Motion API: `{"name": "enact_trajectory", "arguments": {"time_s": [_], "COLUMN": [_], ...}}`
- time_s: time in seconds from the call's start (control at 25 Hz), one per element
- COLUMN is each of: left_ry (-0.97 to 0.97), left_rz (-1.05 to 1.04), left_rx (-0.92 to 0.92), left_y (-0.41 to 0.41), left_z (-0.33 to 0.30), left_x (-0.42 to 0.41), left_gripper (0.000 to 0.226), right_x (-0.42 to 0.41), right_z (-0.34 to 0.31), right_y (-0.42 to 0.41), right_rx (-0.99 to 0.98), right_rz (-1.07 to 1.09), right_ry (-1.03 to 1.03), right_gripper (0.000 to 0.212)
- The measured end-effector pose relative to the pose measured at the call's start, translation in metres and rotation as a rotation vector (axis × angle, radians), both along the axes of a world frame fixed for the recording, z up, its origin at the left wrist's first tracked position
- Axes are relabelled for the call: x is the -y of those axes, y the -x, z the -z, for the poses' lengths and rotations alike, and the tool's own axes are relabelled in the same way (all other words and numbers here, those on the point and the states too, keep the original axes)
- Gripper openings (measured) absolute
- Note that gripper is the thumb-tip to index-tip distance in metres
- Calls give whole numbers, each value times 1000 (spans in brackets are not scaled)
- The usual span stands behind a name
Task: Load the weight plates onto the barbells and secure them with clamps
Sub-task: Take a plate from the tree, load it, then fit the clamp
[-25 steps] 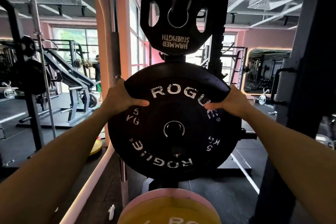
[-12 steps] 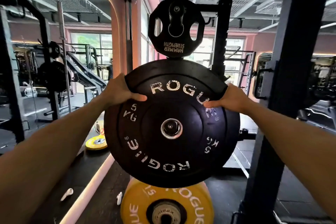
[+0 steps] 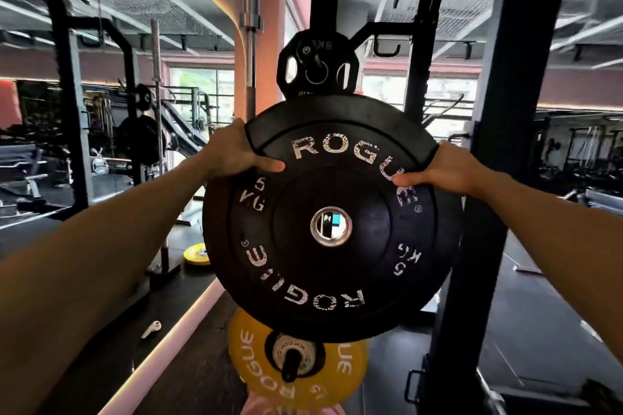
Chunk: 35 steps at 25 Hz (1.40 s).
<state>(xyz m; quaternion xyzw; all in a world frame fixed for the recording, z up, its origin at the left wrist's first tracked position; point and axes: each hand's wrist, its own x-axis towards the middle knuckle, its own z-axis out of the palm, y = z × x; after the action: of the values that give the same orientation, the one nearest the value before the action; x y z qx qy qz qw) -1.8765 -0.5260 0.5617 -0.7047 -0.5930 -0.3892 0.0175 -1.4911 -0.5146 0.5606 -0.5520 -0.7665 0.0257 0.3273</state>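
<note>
A black Rogue 5 kg bumper plate is upright in front of me at chest height. My left hand grips its upper left rim with the thumb on the face. On the upper right rim, my right hand grips the same way. Its steel centre hole is empty and I see through it. The rim of a second black plate shows just behind, offset up and right; whether it is held I cannot tell. No clamp is in view.
A yellow Rogue plate hangs on a storage peg below, and a small black plate on a peg above. A black rack upright stands at right. A barbell stands vertically behind. A yellow plate and a small white object lie on the floor.
The black plate has come off its peg toward me; its centre hole, filled by the peg before, now shows through. I have moved back, so the yellow plate below is in fuller view.
</note>
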Motion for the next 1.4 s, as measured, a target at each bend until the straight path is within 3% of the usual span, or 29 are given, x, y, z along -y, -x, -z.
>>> {"name": "enact_trajectory", "arguments": {"time_s": [0.2,0.36,0.44,0.52,0.68,0.96,1.28,1.4], "left_ry": [-42,-15,-10,-26,-10,-19,100,133], "left_rz": [86,71,69,107,193,231,204,212], "left_rx": [-9,-37,-51,-84,-69,-55,-38,-25], "left_y": [-52,-100,-124,-156,-224,-370,-496,-521], "left_z": [6,12,14,16,16,24,72,96], "left_x": [63,101,121,150,188,206,195,193], "left_gripper": [95,116,120,107,66,57,55,54], "right_x": [64,118,146,182,231,255,237,243], "right_z": [-3,10,12,11,17,27,59,90], "right_y": [-49,-110,-134,-159,-224,-367,-496,-520], "right_rx": [40,28,11,15,19,20,20,-7], "right_rz": [34,105,94,77,88,104,90,96], "right_ry": [8,1,30,62,97,115,187,215], "right_gripper": [76,91,84,72,77,78,84,64]}}
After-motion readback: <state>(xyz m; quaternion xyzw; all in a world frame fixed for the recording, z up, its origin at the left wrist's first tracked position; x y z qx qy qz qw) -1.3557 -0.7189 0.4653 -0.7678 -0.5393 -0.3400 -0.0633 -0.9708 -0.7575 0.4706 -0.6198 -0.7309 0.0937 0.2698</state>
